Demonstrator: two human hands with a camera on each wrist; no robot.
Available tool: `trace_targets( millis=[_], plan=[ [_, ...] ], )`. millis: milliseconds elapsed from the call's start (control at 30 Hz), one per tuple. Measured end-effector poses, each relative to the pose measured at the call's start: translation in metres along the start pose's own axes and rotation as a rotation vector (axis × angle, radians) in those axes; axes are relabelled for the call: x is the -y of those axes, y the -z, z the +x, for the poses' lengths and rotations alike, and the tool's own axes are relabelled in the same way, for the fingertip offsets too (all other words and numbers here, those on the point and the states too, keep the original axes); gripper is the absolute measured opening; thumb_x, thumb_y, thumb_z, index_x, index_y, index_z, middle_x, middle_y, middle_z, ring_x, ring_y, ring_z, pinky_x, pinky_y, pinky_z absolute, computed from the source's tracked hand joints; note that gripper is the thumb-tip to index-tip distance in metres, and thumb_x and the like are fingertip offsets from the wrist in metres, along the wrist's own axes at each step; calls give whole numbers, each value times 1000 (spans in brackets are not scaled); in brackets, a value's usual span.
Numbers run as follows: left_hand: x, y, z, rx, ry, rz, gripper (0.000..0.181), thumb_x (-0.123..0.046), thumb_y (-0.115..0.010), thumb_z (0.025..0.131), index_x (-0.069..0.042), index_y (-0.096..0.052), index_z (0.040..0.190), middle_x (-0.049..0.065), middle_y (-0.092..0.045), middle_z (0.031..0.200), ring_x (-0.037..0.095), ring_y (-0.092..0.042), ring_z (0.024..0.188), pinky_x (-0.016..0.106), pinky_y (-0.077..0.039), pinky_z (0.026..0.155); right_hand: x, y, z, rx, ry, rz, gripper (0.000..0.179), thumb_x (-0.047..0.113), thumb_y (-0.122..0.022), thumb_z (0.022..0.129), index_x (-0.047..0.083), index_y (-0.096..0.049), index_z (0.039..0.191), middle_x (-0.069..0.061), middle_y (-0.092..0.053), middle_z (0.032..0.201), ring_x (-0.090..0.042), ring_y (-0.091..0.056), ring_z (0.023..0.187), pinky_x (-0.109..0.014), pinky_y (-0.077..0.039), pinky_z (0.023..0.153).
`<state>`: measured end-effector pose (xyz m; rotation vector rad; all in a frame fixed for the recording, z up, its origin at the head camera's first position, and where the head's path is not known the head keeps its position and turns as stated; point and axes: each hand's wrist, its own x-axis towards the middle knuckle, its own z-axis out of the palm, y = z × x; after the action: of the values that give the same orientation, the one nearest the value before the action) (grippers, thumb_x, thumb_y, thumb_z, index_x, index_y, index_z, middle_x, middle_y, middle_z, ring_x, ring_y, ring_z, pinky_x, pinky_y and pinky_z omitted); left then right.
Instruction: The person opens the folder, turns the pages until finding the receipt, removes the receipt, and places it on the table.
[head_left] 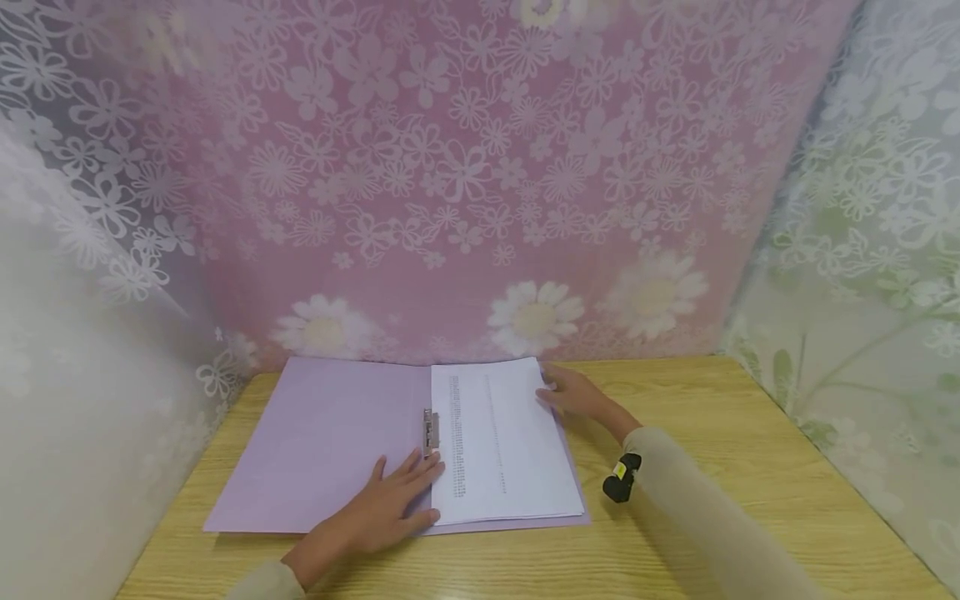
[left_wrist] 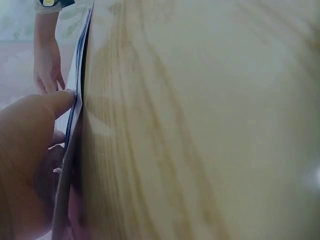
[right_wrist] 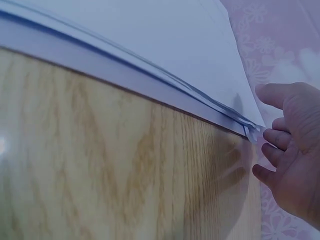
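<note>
A lilac ring folder (head_left: 330,442) lies opened out flat on the wooden table. On its right side rests a stack of white printed sheets (head_left: 517,450), beside a metal clip mechanism (head_left: 431,432) at the spine. My left hand (head_left: 382,507) rests with spread fingers across the lower spine, its fingertips and thumb touching the sheets' left edge. At the far right corner of the stack is my right hand (head_left: 576,393), fingers loosely bent. In the right wrist view, the thumb of the right hand (right_wrist: 300,145) stands apart from the fingers, close by the paper corner (right_wrist: 257,120).
The wood-grain table (head_left: 675,400) stretches to the right of the folder and in front of it. A pink flowered curtain (head_left: 465,183) hangs behind the table, with pale flowered sheets at both sides. A black wrist camera (head_left: 622,478) sits on the right sleeve.
</note>
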<state>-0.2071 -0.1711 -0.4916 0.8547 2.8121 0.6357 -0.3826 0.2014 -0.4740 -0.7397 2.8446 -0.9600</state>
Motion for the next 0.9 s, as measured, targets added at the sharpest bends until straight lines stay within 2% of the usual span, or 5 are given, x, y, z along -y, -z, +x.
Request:
trace_targets(
  millis=[100,300,567,900],
  plan=[
    [-1,-1,-1,4,-9,19,73,-56,-49,103,-17,-31,162,2,-24,170,34,-17,158,79,-3,118,2,-2,4,8,-16,-12,68,25,-60,103,-8,-31,155,-32,-50,148,-48,-50,136,-60,-40,115],
    [-3,-2,0,-7,-34,51,72,-53,-50,104,-15,-30,161,4,-24,169,34,-20,158,74,-5,121,6,-6,10,14,-99,23,74,27,-60,103,-9,-24,157,-28,-26,164,-46,-28,151,-58,-26,124],
    [-1,-5,1,-17,-44,53,72,-51,-50,104,-13,-30,161,6,-25,169,36,-21,157,70,-6,123,4,-10,16,-22,-88,2,70,26,-58,104,-10,-28,156,-28,-30,162,-46,-28,151,-58,-27,123],
    [4,-8,1,-10,-33,53,73,-53,-48,104,-14,-29,162,4,-24,169,34,-19,158,69,-6,124,3,-10,16,-18,-72,9,69,25,-60,102,-8,-30,155,-27,-33,161,-46,-33,149,-58,-31,121]
  ],
)
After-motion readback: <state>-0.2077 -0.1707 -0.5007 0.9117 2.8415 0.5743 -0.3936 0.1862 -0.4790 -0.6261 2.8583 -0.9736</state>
